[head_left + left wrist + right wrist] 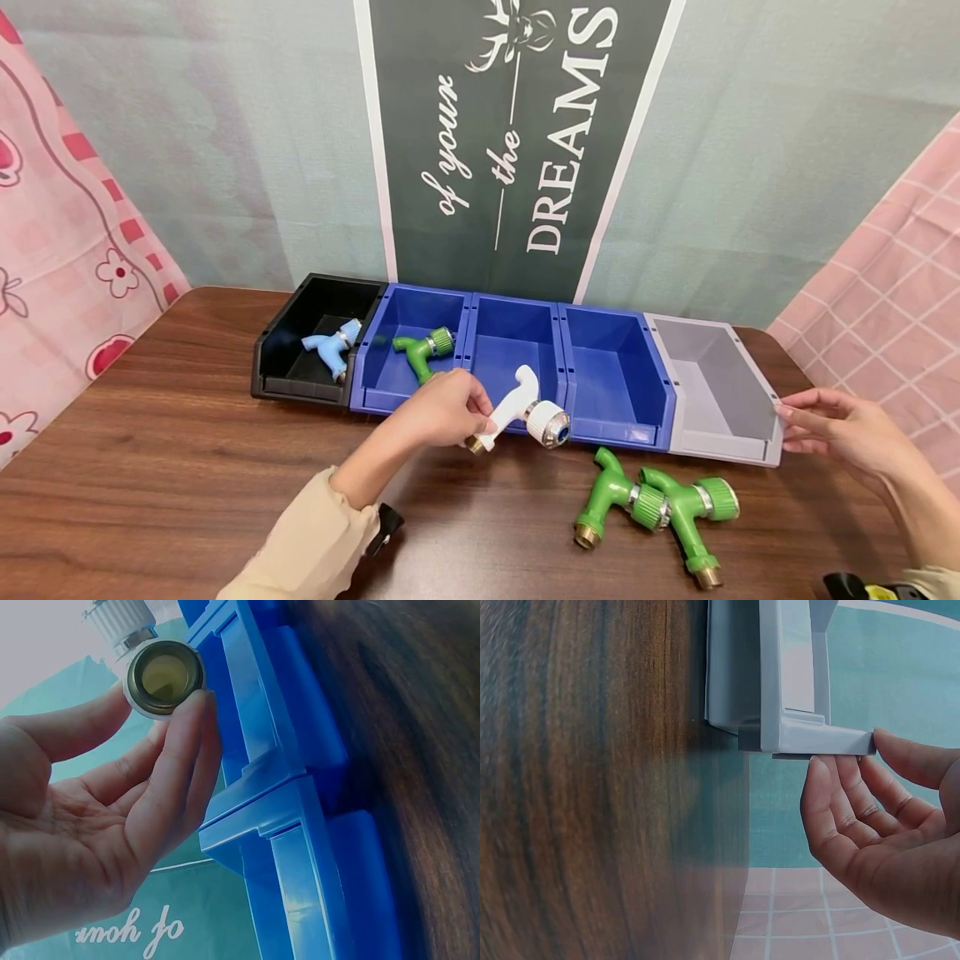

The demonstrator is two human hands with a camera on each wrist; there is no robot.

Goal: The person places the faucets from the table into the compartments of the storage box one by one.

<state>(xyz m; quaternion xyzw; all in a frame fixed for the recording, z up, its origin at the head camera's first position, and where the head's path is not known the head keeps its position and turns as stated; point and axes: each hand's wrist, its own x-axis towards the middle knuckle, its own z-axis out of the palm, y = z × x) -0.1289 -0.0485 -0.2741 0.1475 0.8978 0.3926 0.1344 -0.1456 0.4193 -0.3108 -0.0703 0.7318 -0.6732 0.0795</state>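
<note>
My left hand point(448, 408) pinches a white tap point(516, 402) by its threaded inlet end, above the front of the middle blue bin point(517, 329). Seen from the left wrist, the brass inlet ring point(166, 677) sits between thumb and fingers, its opening facing the camera. At the far right of the row, my right hand point(855, 429) grips the side wall of the grey bin point(686, 392). The right wrist view has the thumb on top of that wall point(829, 740) and the fingertips below it. Nothing lies inside the grey bin.
A black bin point(300, 388) holds a light blue tap point(330, 348); the blue bin point(375, 402) beside it holds a green tap point(422, 350). Another blue bin point(611, 392) adjoins the grey one. Two green taps point(611, 492) point(688, 508) lie on the wooden table point(480, 533).
</note>
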